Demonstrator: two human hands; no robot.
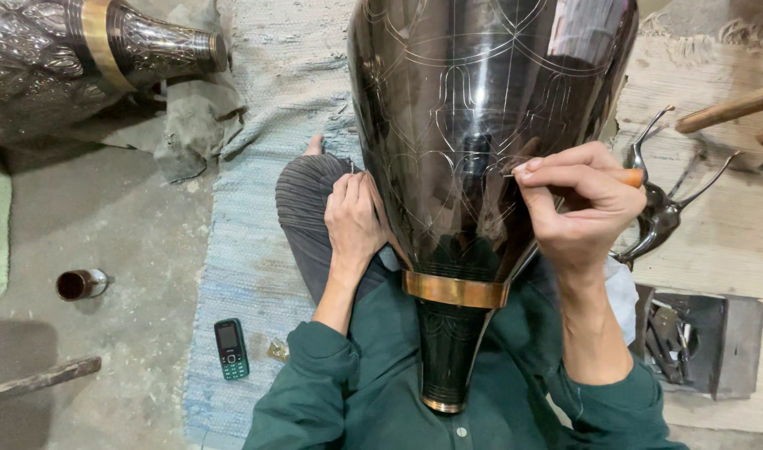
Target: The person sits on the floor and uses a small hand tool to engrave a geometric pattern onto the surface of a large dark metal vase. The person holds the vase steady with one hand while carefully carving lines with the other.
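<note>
From your head camera, a large dark polished metal vase with fine engraved line patterns and a brass band near its neck (481, 125) lies across your lap, filling the frame from centre to twelve o'clock. Your left hand (354, 218), at nine o'clock of the vase, lies flat against its side, fingers together, gripping nothing. Your right hand (575, 208), at three o'clock, is pinched closed around a thin engraving tool with an orange handle (627, 177), its tip touching the vase's surface. A small dark mobile phone (230, 348) lies on the blue woven mat (240, 250) at seven o'clock.
</note>
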